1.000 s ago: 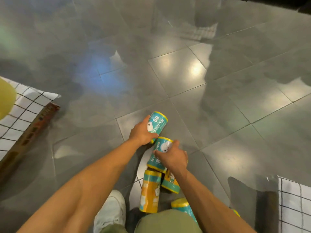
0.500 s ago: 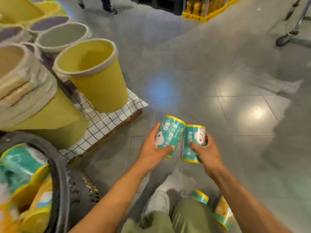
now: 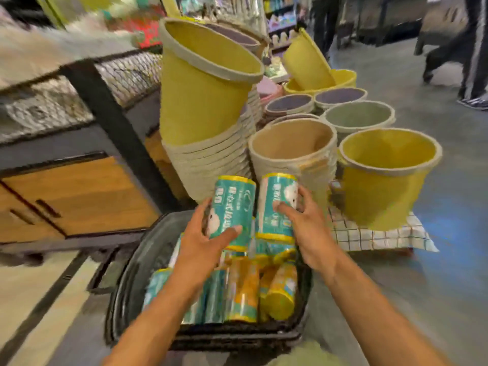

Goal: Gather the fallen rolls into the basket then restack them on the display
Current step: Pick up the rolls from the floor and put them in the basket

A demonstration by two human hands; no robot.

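My left hand grips a teal roll with yellow ends, its thumb across the front. My right hand grips a second teal roll beside it. Both rolls are held upright over the far end of a black basket on the floor. Inside the basket lie several teal and orange rolls, partly hidden by my forearms.
Stacked yellow and beige woven tubs stand behind the basket on a checked cloth. A black-framed shelf with wooden cabinet doors is at the left. People's legs pass at the far right.
I lifted the two teal rolls off the floor and swung left. They are now over the basket instead of above the tiles.
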